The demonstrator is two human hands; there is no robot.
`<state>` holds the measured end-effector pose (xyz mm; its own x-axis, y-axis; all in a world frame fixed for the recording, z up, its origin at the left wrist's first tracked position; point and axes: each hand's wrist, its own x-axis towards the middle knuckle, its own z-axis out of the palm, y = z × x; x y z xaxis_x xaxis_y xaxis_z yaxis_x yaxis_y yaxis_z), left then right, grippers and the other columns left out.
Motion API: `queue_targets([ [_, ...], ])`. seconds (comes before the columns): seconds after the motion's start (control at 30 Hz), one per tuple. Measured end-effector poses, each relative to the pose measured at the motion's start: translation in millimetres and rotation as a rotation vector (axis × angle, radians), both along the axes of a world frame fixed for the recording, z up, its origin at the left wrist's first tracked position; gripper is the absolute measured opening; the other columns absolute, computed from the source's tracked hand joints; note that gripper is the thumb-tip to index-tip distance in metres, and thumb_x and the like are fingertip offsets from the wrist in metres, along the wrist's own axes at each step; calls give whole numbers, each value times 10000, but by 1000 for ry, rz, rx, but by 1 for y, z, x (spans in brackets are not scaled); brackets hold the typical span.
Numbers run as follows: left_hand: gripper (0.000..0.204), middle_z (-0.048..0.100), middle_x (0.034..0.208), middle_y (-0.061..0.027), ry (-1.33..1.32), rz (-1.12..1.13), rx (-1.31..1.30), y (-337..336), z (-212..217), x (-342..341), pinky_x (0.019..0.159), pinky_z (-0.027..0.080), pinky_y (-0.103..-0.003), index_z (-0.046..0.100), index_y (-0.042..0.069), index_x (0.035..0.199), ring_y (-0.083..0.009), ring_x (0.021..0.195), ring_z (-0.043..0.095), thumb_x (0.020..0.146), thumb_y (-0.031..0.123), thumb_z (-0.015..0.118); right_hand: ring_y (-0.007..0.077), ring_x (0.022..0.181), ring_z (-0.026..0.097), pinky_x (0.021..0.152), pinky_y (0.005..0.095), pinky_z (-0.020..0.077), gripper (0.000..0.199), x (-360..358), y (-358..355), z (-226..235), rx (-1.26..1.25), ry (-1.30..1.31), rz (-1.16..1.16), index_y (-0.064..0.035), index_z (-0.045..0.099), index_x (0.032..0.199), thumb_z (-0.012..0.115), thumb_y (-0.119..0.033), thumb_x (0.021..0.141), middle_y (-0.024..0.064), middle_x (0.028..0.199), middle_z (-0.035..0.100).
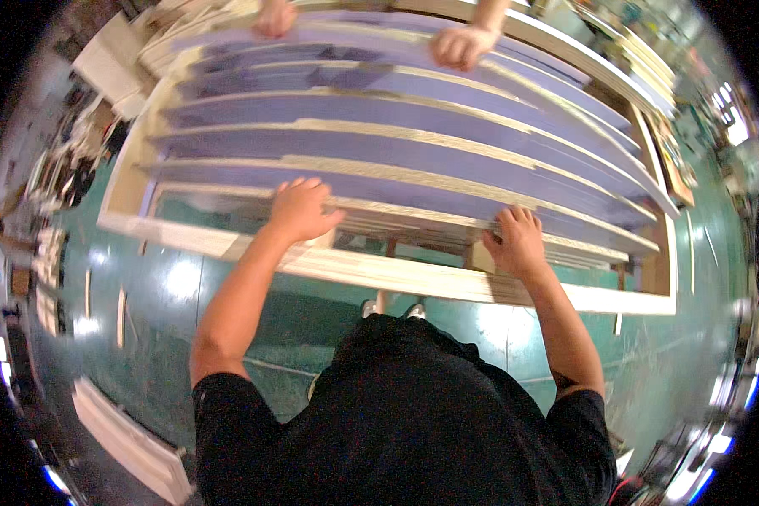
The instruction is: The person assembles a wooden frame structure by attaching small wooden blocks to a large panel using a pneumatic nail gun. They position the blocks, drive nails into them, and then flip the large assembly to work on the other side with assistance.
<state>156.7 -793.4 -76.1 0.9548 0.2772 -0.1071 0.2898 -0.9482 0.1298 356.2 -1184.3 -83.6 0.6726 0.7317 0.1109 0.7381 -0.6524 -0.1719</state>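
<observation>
Head view: we look down on a long pale wooden frame (pixel 379 274) holding a row of purple-faced slats with raw wood edges (pixel 379 152), all standing over a glossy green floor (pixel 169 287).
Left hand (pixel 299 211): our palm lies flat on the nearest purple slat, fingers (pixel 299 187) spread apart and pressed onto its surface, the thumb pointing toward the right hand.
Right hand (pixel 517 243): it rests on the near edge of the same slat, where the slat meets the frame's front rail; the fingers (pixel 514 218) are curled together over the edge, gripping it.
Nearest slat (pixel 413 198): it sits at the front of the row, just behind the front rail, spanning between our two hands.
Other person's hands (pixel 462 44): two hands rest on the far slats at the top of the view, well apart from ours.
Surroundings: stacked pale boards (pixel 110 59) lie beyond the frame's far left corner, and loose wood strips (pixel 122 316) lie on the floor to our left.
</observation>
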Motion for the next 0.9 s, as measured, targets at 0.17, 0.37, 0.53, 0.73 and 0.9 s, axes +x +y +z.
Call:
queue_targets([
  [0.17,491,655,1138,-123,-461,-129,-20,3,14,13,1002,444,-541,681,67,1129,-338,1129,600,825,446,754,378,1191,498,1046,550,375,542,19,0,65,352,-537,65,-119,575,1270,812,-229,795,145,1312,531],
  [0.37,532,582,1327,-159,-570,-248,42,-3,57,73,1066,448,-494,622,72,1260,-377,1266,540,828,320,807,338,1415,453,1209,641,251,872,99,0,88,-105,-351,-144,-201,373,1566,810,-374,830,92,1489,500],
  [0.53,733,499,1470,-173,-502,-289,192,-4,40,135,1134,390,-533,534,95,1420,-381,1395,453,828,429,808,396,1218,617,1054,596,437,620,158,-12,51,-166,-25,-30,-158,489,1439,745,-304,895,158,1280,658],
  [0.73,703,626,1382,-138,82,-231,109,-6,44,182,1146,387,-541,583,126,1400,-339,1333,563,838,499,780,435,1128,650,907,534,539,300,163,-25,22,-151,97,129,-86,619,1181,676,-184,904,188,1152,694],
  [0.9,518,681,1228,-185,-78,-395,-22,17,17,160,975,513,-477,663,65,1226,-402,1174,631,819,341,826,412,1120,666,892,531,551,329,143,-18,15,-207,117,6,-109,608,1238,670,-146,917,159,1206,696],
])
